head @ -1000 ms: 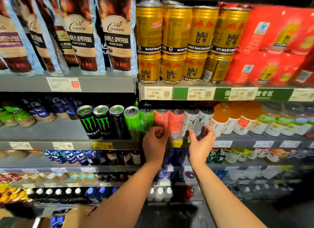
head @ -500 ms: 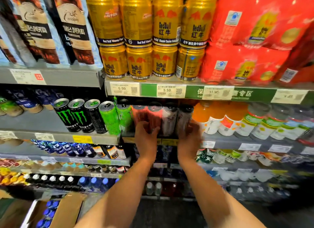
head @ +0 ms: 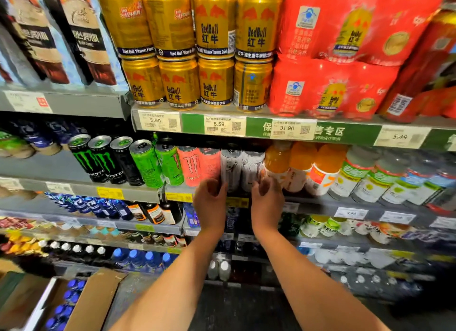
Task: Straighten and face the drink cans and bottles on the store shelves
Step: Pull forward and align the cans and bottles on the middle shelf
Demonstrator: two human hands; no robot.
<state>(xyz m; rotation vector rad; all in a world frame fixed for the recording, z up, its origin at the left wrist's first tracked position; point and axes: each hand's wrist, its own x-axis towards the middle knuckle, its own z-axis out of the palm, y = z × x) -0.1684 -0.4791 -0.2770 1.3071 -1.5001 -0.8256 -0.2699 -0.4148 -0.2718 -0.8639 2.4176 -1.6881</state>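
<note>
Tall Monster cans stand in a row on the middle shelf point(head: 138, 193): black ones point(head: 98, 160), green ones point(head: 148, 162), pink ones point(head: 195, 165) and two white ones point(head: 232, 167). My left hand point(head: 209, 204) is at the foot of the pink and first white can, fingers curled and apart, holding nothing. My right hand point(head: 267, 202) sits at the foot of the second white can point(head: 251, 167) in the same loose curl. Whether the fingertips touch the cans is unclear. Gold Red Bull cans point(head: 212, 81) are stacked two high on the shelf above.
Orange-drink bottles point(head: 278, 162) stand just right of the white cans, then pale green-labelled bottles point(head: 357, 180). Red multipacks point(head: 333, 83) and coffee pouches point(head: 81, 34) flank the gold cans. Lower shelves hold more bottles. An open cardboard box point(head: 98, 298) of blue-capped bottles sits at bottom left.
Both hands have slid down from the pink and white can bodies to the cans' feet and loosened. The view has shifted right and closer to the shelf.
</note>
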